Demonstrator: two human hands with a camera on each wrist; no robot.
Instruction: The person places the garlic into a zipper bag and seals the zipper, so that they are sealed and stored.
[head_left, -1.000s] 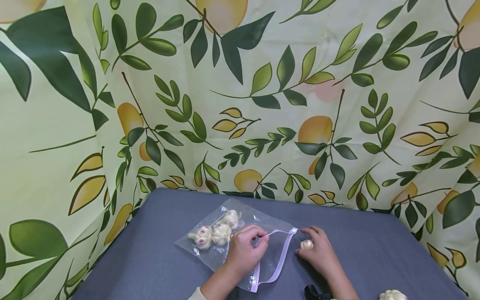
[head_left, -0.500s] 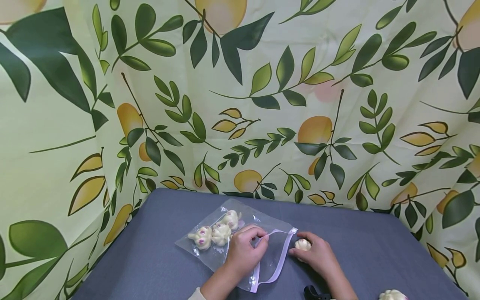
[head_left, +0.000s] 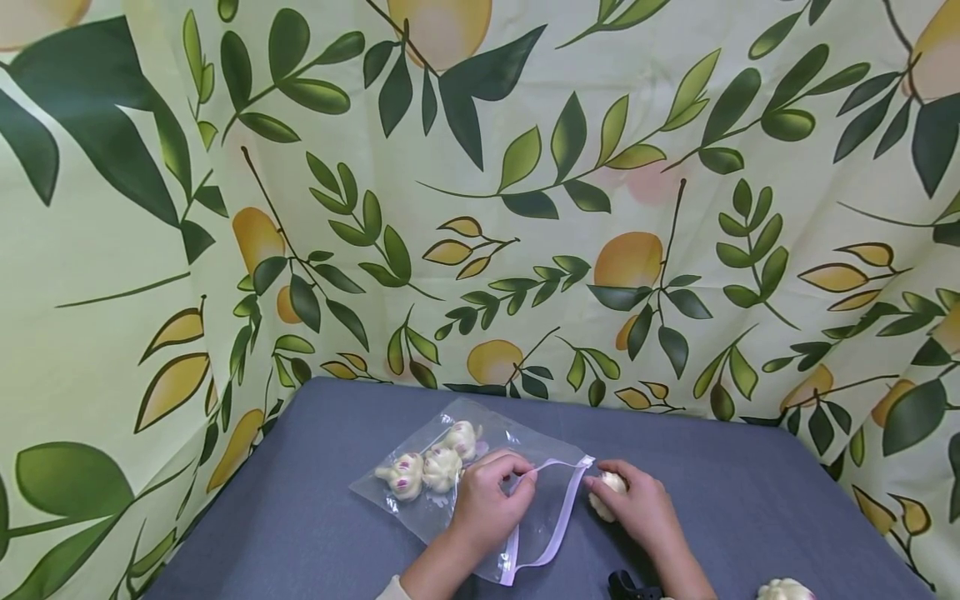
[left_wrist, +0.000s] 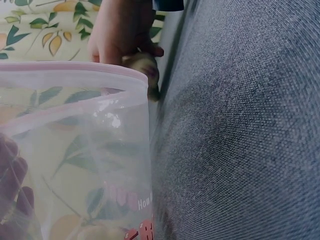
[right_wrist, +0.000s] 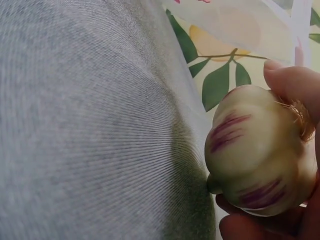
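The hands were apart, each clamped on something. The left hand (head_left: 495, 496) pinched the upper layer of a clear plastic bag (left_wrist: 117, 120) at its mouth, so that the lilac strip (head_left: 561, 533) along the opening gaped towards the right hand (head_left: 641, 504). That hand held 1 garlic bulb (right_wrist: 257, 150) between thumb and fingers. The bulb was outside the bag, just beside its mouth; whether its underside touched the table (head_left: 300, 467) could not be told. Purple streaks marked its pale skin, and a brown root tuft (right_wrist: 301, 117) faced the palm.

Beyond the left hand, on the side away from the right, 3 more bulbs (head_left: 442, 468) lay close together inside the bag. To the right of the right hand, 1 loose bulb (head_left: 784, 590) sat partly out of sight. A black object (head_left: 628, 587) showed near the right wrist. A leaf-and-fruit-patterned cloth (head_left: 525, 292) hung beyond both hands.
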